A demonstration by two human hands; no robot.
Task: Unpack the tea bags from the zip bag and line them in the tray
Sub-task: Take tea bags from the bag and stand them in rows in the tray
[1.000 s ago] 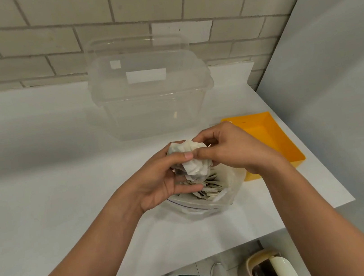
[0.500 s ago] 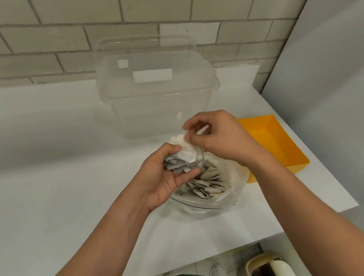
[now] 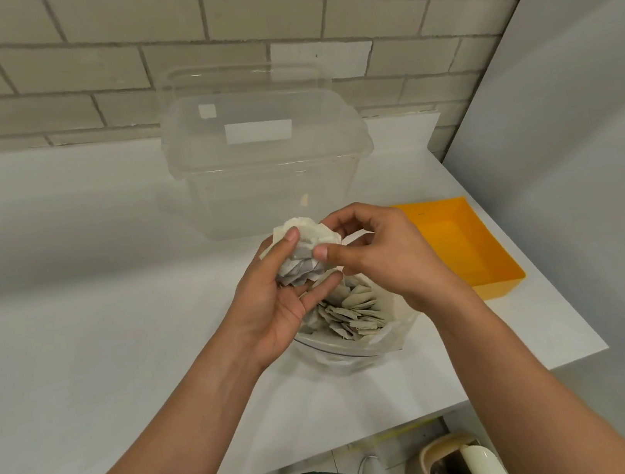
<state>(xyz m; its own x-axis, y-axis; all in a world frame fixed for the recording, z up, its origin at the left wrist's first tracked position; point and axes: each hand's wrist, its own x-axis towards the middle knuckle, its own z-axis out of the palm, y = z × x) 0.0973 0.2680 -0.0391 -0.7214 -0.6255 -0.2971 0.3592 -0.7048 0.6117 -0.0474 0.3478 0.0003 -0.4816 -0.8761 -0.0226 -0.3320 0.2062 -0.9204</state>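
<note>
Raised slightly since the earlier frame, a clump of tea bags (image 3: 299, 257) sits just above the zip bag (image 3: 354, 354), with the left hand (image 3: 272, 307) curled round it. The right hand (image 3: 382, 254) pinches the clump's edge, probably to free one bag. The tray (image 3: 501, 287), right of the zip bag, shows none yet. Which single bag is pinched cannot be made out.

I log one head-worn wide-angle view, looking forward and down across the white counter (image 3: 71, 313) toward the brick wall (image 3: 111, 43), sitting close above the left hand (image 3: 272, 307) and right hand (image 3: 383, 262) at mid-frame.
</note>
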